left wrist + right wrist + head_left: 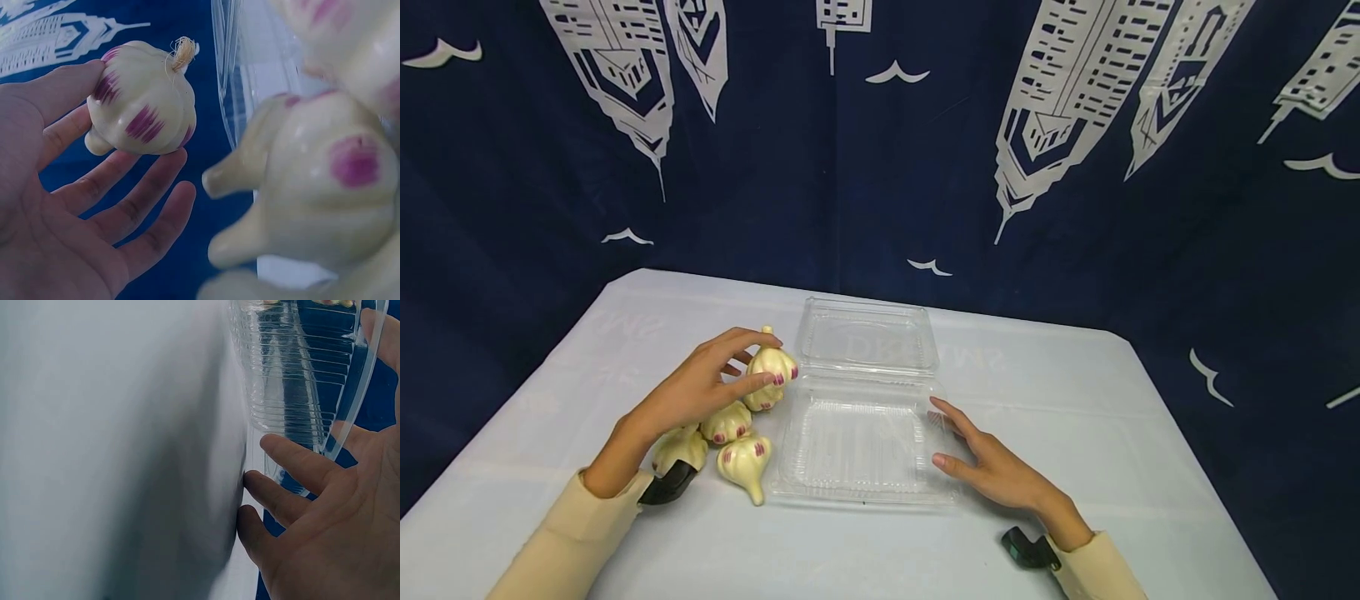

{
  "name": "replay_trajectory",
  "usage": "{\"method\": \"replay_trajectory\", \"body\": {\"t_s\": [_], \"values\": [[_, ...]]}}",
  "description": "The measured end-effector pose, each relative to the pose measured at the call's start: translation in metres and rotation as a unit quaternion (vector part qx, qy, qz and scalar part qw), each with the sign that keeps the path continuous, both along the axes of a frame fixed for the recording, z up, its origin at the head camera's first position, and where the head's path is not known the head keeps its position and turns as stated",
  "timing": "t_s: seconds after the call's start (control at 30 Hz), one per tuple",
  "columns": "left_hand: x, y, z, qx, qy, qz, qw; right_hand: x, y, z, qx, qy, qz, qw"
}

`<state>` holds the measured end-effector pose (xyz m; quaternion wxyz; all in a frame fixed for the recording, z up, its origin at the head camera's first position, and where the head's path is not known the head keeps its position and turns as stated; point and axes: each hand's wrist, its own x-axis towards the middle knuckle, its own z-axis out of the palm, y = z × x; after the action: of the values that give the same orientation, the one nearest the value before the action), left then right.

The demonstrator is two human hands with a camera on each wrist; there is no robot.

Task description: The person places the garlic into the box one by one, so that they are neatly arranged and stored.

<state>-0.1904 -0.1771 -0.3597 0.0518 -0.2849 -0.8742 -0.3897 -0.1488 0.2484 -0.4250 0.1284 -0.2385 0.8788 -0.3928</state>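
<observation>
Between thumb and fingers, my left hand (696,385) pinches a cream garlic bulb (772,364) with purple streaks. The left wrist view shows dry roots on this bulb (144,103). It is held left of a clear plastic clamshell container (857,497), over another garlic bulb (764,398) partly hidden beneath. More garlic bulbs (745,463) lie by the left wrist. My right hand (996,471) is at the container's right side, fingers spread and loosely bent. In the right wrist view, its fingertips are close to the ribbed container wall (300,375).
The container's hinged lid (868,337) lies folded back toward the far table edge. A white cloth (1045,392) covers the table. Behind it hangs a dark blue curtain (880,183) printed with white buildings and birds.
</observation>
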Motion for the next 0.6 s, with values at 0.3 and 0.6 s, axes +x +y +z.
{"method": "replay_trajectory", "body": {"t_s": [0.3, 0.6], "values": [[0.002, 0.019, -0.004, 0.024, -0.018, -0.03, 0.9991, 0.0, 0.0, 0.0, -0.001, -0.002, -0.001, 1.0], [0.005, 0.036, -0.013, 0.024, -0.018, -0.033, 0.999, 0.0, 0.0, -0.002, -0.003, -0.002, -0.002, 1.0]]}}
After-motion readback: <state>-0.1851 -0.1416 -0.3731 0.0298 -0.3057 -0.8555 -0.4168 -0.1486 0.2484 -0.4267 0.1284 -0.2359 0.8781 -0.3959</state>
